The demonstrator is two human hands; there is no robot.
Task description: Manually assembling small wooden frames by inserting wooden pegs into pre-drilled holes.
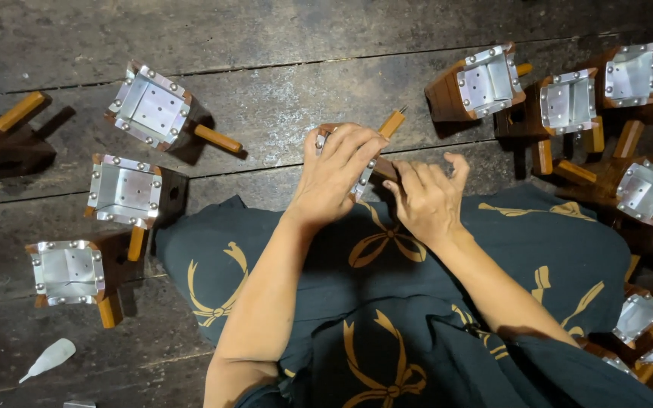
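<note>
Gripping metal-lined wooden box [376, 151] two-handed

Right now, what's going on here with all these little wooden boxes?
A person sits on a dark plank floor with a dark patterned cloth over the lap. Both hands work on one metal-lined wooden box with a wooden handle: the left hand covers its top, and the right hand presses at its side. Matching boxes lie on both sides, three to the left and a crowded cluster to the right. A small white squeeze bottle lies on the floor.
</note>
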